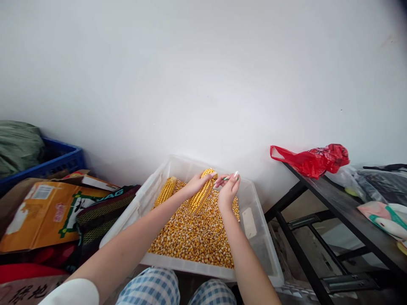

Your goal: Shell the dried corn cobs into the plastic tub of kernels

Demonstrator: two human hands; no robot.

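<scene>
My left hand is wrapped around the upper part of a yellow corn cob, which tilts over the bin. A strip along the cob's right side looks bare of kernels. Just to its right, my right hand is closed on a small slim tool with a green part; its exact kind is too small to make out. Below both hands, loose corn kernels spread across a translucent plastic bin. Another corn cob rests on the kernels at the bin's left side.
Left of the bin lie an orange cardboard box, a black mesh bag and a blue crate. A dark folding table on the right carries a red plastic bag. A white wall rises behind.
</scene>
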